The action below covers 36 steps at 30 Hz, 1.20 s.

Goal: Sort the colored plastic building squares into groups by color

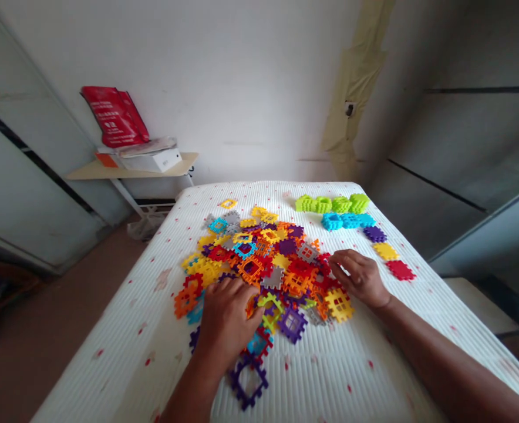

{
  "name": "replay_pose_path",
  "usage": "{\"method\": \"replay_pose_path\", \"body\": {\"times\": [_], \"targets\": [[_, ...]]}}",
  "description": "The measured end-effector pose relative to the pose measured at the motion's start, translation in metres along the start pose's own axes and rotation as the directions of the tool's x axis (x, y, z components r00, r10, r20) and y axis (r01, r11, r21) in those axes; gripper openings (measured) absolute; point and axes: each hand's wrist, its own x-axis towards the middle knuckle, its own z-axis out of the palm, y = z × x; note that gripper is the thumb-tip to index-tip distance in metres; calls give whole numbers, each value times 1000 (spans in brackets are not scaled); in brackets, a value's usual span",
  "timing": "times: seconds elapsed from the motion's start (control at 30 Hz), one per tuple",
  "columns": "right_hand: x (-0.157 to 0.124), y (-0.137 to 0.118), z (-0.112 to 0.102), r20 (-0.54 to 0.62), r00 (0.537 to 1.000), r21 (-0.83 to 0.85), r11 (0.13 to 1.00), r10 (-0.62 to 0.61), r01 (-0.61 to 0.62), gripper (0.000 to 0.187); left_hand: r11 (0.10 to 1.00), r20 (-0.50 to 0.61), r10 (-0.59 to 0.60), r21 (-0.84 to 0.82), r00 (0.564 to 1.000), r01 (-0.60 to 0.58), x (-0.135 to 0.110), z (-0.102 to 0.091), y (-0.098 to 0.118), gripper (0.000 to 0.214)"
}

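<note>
A pile of colourful interlocking plastic tiles (272, 277) with notched edges lies in the middle of the cloth-covered table; some are solid, others window-like frames. My left hand (231, 311) rests palm down on the near left of the pile, thumb apart from its bent fingers. Beside its thumb are a lime-green frame (272, 311) and an orange piece. At the pile's right edge, my right hand (360, 275) has its fingers bent towards red tiles, with a gap between fingers and thumb. A yellow window tile (339, 305) lies just below it. No tile is visibly lifted by either hand.
Towards the back right stand lime-green stacks (332, 204) and blue stacks (348, 221). Purple (375, 234), yellow (386, 251) and red tiles (401, 270) line the right side. A purple frame (249, 380) lies nearest me. A shelf (189, 163) holds a red bag (115, 117).
</note>
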Motion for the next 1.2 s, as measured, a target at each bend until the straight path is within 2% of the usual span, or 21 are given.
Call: {"method": "replay_pose_path", "body": {"times": [0.17,0.47,0.57,0.67,0.77,0.9,1.03,1.1,1.2], "targets": [[-3,2,7,35,999,3,1000,-5,5,16,996,74,-52,72,996,47,-1,1,8,11],[-4,-3,16,76,997,21,999,-30,29,17,991,44,-59,123,997,53,-1,12,29,10],[-4,-1,18,59,998,15,999,-34,34,16,998,4,-47,48,999,47,-1,15,26,13],[-4,-1,18,45,999,18,999,-30,29,16,984,-43,-117,-143,992,110,-2,18,17,16],[-3,-1,16,26,1000,27,1000,-14,14,17,863,-31,-272,-451,962,230,-2,18,8,20],[-3,0,15,28,1000,41,999,10,-11,17,570,65,-429,-754,901,326,0,12,3,28],[-3,0,16,41,998,67,997,43,-46,17,327,138,-526,-878,840,349,3,7,4,32],[0,-4,17,24,996,103,991,84,-86,16,254,152,-555,-905,818,340,4,7,5,32],[8,-19,17,-5,992,187,975,123,-120,14,195,174,-571,-921,802,338,4,7,7,32]]}}
